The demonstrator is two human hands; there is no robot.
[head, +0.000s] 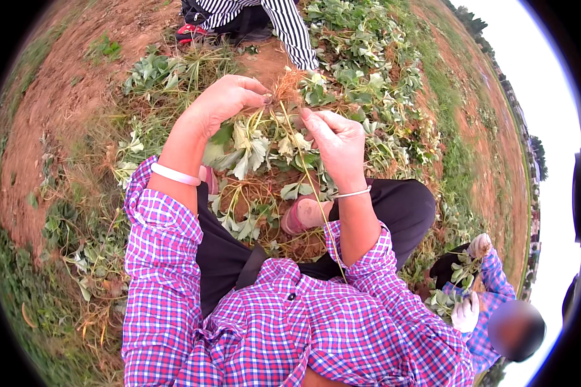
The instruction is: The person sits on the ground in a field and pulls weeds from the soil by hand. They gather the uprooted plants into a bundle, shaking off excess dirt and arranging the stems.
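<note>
Between my hands hangs a leafy strawberry plant (247, 145), its brown fibrous roots (286, 87) uppermost and its pale green leaves drooping. My left hand (232, 99), with a white bangle at the forearm, pinches the plant near its crown with thumb and fingertips. Just right of the roots is my right hand (336, 138), a thin silver-coloured bangle at its wrist, with thumb and fingers drawn together. A long thin yellow-green runner (310, 179) trails from the crown down past my right wrist to my checked shirt. Whether my right fingers hold a strand cannot be told.
Uprooted leafy plants (353, 43) lie in a thick row ahead and to the right. Bare reddish soil (43, 159) stretches along the left. A co-worker in striped sleeves (290, 34) bends close ahead. Another person in white gloves (465, 312) holds plants at the lower right.
</note>
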